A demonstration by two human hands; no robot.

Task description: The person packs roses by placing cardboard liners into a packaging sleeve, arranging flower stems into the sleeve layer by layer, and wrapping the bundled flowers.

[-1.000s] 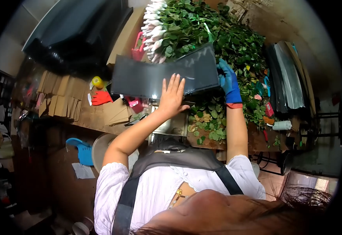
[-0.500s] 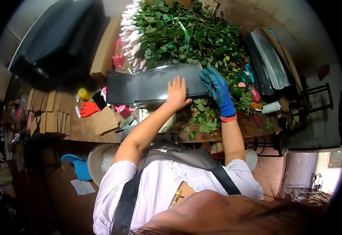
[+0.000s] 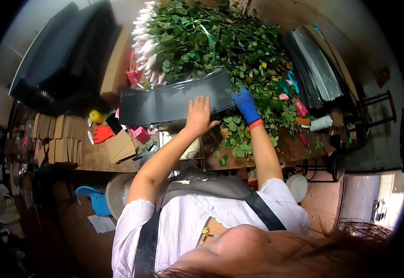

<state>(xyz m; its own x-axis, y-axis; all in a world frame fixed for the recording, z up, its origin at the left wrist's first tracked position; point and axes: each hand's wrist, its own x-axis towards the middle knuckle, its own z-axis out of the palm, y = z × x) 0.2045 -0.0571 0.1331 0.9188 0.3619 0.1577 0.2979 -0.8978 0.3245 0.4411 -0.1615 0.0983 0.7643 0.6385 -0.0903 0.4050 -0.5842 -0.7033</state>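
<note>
A long black sheet with a glossy surface (image 3: 158,104) lies across the front of the leafy pile, bowed along its length. Bare and flat, my left hand (image 3: 198,116) rests on its middle, fingers stretched out and thumb to the right. My right hand (image 3: 245,104), in a blue glove with a red cuff, is closed at the sheet's right end, its fingertips on the edge. Behind the sheet are many green-leaved stems (image 3: 211,37), with white-wrapped flower heads (image 3: 145,44) at their left end.
Stacked black sheets (image 3: 63,51) stand at the back left, others (image 3: 315,67) at the right. Folded cardboard pieces (image 3: 58,139), a red glove (image 3: 103,134), yellow tape (image 3: 96,116) and a white roll (image 3: 321,123) lie on the wooden table (image 3: 95,157). A blue chair (image 3: 98,199) stands below.
The black sheet has come down lower in front of the stems. My right hand went from spread fingers to closed at its right edge; my left hand stays flat on it. The view has shifted.
</note>
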